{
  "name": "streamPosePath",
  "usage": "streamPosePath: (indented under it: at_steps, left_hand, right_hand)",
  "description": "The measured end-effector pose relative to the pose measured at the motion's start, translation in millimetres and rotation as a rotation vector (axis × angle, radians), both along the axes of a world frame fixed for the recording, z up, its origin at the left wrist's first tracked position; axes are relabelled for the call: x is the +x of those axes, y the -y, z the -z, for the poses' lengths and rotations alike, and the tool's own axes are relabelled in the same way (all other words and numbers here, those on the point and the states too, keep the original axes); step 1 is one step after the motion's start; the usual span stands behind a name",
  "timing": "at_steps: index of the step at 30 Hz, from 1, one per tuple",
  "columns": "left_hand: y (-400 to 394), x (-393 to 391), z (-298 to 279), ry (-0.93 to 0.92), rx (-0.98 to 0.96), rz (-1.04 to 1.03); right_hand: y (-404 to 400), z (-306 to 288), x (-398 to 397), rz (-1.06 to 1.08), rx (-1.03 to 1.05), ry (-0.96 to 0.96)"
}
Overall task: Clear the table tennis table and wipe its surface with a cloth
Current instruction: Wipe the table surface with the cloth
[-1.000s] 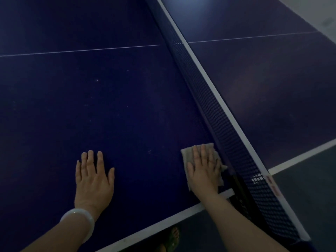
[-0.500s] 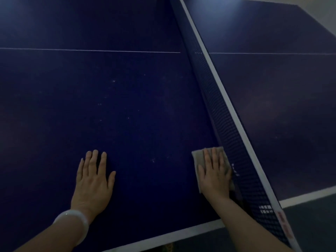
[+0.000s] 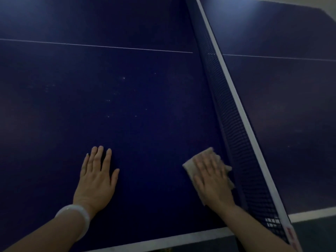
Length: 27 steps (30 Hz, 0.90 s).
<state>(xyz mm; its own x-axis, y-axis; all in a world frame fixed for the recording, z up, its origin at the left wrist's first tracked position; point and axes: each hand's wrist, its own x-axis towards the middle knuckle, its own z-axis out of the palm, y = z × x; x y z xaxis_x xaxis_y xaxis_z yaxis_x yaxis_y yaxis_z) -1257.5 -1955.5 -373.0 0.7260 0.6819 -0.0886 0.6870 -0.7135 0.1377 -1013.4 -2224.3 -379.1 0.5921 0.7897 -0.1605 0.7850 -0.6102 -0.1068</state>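
The dark blue table tennis table (image 3: 136, 99) fills the view, with small pale specks on its near half. My right hand (image 3: 211, 176) lies flat with straight fingers on a beige cloth (image 3: 189, 165) and presses it to the surface just left of the net (image 3: 234, 124). The cloth pokes out past the fingers and on the hand's left side; the hand is blurred. My left hand (image 3: 97, 176) rests palm down on the bare table, fingers straight, a pale bangle on its wrist.
The net with its white top band runs from the top middle to the bottom right. The table's white edge line (image 3: 163, 240) lies close in front of me, with dark floor (image 3: 316, 231) beyond it at the bottom right.
My right hand has pushed the cloth forward along the net, away from the table's near edge. The view has tilted up the table. My left hand stays flat in place.
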Motion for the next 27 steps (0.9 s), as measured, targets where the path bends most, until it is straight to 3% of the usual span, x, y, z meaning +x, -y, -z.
streamPosePath:
  at_steps: [6, 8, 11, 13, 15, 18, 20, 24, 27]
  left_hand:
    - [0.3, -1.2, -0.5, 0.000, -0.020, -0.009]
    - [1.0, -0.8, -1.2, 0.010, -0.018, -0.019]
    - [1.6, -0.9, -0.8, 0.007, -0.023, -0.027]
    - [0.2, -1.3, 0.2, 0.015, -0.023, -0.021]
    - [-0.5, -2.1, -0.1, 0.025, -0.023, -0.017]
    - [0.0, -1.9, -1.1, 0.004, -0.016, -0.013]
    - [0.8, -1.4, -2.1, -0.023, -0.011, -0.008]
    - [0.0, 0.0, -2.2, -0.029, -0.011, -0.020]
    - [0.0, -0.1, -1.3, -0.033, -0.012, -0.029]
  right_hand:
    - [-81.9, -0.6, 36.7, 0.554, -0.028, -0.091]
    - [-121.6, -0.5, 16.3, 0.472, -0.028, -0.090]
    - [-139.9, -0.5, -26.7, -0.018, 0.028, -0.064]
    - [-116.8, 0.6, -24.2, -0.219, 0.018, -0.049]
    - [-76.4, 4.3, -5.1, -0.086, -0.007, 0.012]
    - [-13.1, 1.7, 4.8, 0.408, 0.062, -0.044]
    - [-0.8, -0.1, -17.3, 0.499, 0.054, -0.041]
    - [-43.5, 0.5, -58.9, 0.412, -0.003, 0.007]
    - [-82.6, 3.8, -56.4, 0.071, 0.020, -0.011]
